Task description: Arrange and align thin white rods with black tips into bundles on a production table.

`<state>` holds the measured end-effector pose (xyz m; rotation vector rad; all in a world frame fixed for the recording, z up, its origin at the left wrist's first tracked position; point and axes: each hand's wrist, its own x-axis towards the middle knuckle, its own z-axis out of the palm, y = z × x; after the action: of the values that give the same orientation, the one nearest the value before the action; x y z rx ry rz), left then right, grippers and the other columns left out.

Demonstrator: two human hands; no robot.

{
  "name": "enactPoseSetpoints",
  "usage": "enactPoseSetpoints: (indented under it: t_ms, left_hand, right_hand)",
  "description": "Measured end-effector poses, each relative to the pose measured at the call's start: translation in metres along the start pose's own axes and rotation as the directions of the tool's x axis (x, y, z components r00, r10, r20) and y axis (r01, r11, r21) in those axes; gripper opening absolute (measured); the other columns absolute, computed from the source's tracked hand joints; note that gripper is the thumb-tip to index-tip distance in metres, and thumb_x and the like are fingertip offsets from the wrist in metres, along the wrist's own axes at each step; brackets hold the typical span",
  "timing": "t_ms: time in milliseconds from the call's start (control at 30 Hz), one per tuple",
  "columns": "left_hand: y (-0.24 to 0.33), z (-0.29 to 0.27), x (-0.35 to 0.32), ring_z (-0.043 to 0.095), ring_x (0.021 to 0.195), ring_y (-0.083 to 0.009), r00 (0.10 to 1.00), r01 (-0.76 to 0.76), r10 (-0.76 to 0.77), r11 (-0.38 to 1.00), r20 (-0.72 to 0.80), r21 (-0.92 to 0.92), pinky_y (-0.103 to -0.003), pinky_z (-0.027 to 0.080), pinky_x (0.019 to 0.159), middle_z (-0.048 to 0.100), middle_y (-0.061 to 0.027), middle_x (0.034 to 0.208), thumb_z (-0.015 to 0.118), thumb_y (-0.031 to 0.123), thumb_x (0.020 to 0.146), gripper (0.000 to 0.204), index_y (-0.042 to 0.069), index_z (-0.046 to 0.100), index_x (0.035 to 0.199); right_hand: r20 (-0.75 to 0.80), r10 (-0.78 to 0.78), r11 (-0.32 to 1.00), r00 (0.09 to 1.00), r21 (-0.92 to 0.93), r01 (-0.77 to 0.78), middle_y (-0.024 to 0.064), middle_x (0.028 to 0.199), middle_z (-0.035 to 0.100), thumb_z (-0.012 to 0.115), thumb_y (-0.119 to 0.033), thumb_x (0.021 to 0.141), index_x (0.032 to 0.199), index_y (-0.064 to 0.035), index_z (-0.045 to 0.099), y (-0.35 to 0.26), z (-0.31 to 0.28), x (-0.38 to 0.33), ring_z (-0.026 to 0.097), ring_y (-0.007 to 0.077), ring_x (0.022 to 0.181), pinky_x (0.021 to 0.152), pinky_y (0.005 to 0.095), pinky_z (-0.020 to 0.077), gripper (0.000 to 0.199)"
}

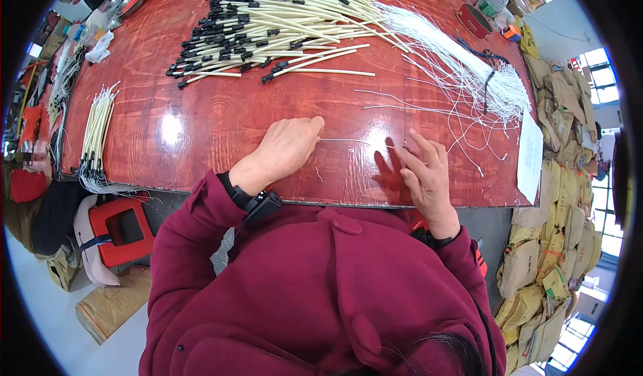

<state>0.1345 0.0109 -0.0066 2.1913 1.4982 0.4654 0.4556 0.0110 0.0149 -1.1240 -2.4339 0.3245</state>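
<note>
My left hand (284,149) is closed, its fingertips pinching one end of a thin white wire (345,140) above the red table. The wire stretches right toward my right hand (426,175), whose fingers are spread apart. Its far end comes close to those fingertips; whether they touch it I cannot tell. Beyond my hands lies a big heap of cream-coloured tubes with black end pieces (268,24). To the right of the heap, a thick bundle of white wires (462,47) is tied with a dark band, and loose strands fan out toward my right hand.
A smaller bunch of cream tubes (99,128) hangs over the table's left front edge. White paper (530,158) lies at the right edge of the red table (221,121). A red stool (120,232) stands at lower left; stacked brown sacks (546,262) line the right side.
</note>
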Motion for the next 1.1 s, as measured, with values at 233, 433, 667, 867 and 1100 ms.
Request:
enactPoseSetpoints:
  t_ms: [233, 433, 667, 867, 1100]
  left_hand:
    - [-0.001, 0.001, 0.001, 0.064, 0.082, -0.0431, 1.000, -0.015, 0.015, 1.000, -0.025, -0.007, -0.053, 0.048, 0.068, 0.066, -0.0198, 0.082, 0.061, 0.014, 0.095, 0.012, 0.004, 0.055, 0.096]
    - [-0.002, -0.005, -0.001, 0.065, 0.081, -0.0427, 1.000, 0.024, -0.025, 0.999, -0.011, -0.046, -0.052, 0.049, 0.069, 0.067, -0.0197, 0.082, 0.063, 0.013, 0.093, 0.012, 0.003, 0.058, 0.095]
    - [-0.009, -0.013, -0.006, 0.067, 0.081, -0.0418, 0.993, 0.107, -0.112, 0.987, -0.036, -0.119, -0.049, 0.051, 0.070, 0.069, -0.0198, 0.082, 0.067, 0.012, 0.091, 0.012, 0.001, 0.063, 0.091]
    - [-0.006, -0.010, -0.006, 0.067, 0.080, -0.0414, 0.991, 0.128, -0.133, 0.985, -0.034, -0.120, -0.048, 0.051, 0.070, 0.069, -0.0196, 0.081, 0.067, 0.013, 0.091, 0.013, 0.001, 0.063, 0.091]
    - [-0.006, -0.011, -0.007, 0.067, 0.080, -0.0411, 0.989, 0.130, -0.137, 0.983, -0.050, -0.133, -0.048, 0.051, 0.069, 0.070, -0.0192, 0.080, 0.067, 0.015, 0.092, 0.014, 0.001, 0.064, 0.091]
  right_hand:
    - [0.052, -0.039, 0.999, 0.998, -0.021, 0.040, 0.0156, 0.155, 0.044, 0.053, -0.048, 0.099, 0.138, 0.0010, 0.057, -0.006, 0.017, 0.002, 0.045, 0.0367, 0.130, 0.111, 0.0480, 0.0357, 0.063]
    - [0.239, -0.068, 0.989, 0.969, -0.114, 0.098, 0.0142, 0.156, 0.040, 0.059, -0.057, 0.090, 0.146, 0.0067, 0.045, 0.000, 0.022, -0.002, 0.041, 0.0382, 0.134, 0.113, 0.0497, 0.0342, 0.087]
    - [0.061, -0.005, 1.000, 0.998, 0.000, 0.005, 0.0129, 0.157, 0.040, 0.041, -0.073, 0.093, 0.146, 0.0026, 0.049, 0.012, 0.024, -0.008, 0.039, 0.0397, 0.136, 0.114, 0.0511, 0.0320, 0.092]
    - [0.086, -0.043, 0.999, 0.995, -0.027, 0.046, 0.0125, 0.157, 0.042, 0.034, -0.077, 0.094, 0.145, -0.0051, 0.053, 0.004, 0.016, -0.011, 0.040, 0.0391, 0.135, 0.112, 0.0524, 0.0328, 0.090]
    - [0.279, -0.100, 0.990, 0.955, -0.073, 0.124, 0.0157, 0.158, 0.039, 0.028, -0.077, 0.096, 0.146, -0.0044, 0.052, 0.009, 0.015, -0.014, 0.039, 0.0396, 0.138, 0.115, 0.0526, 0.0301, 0.091]
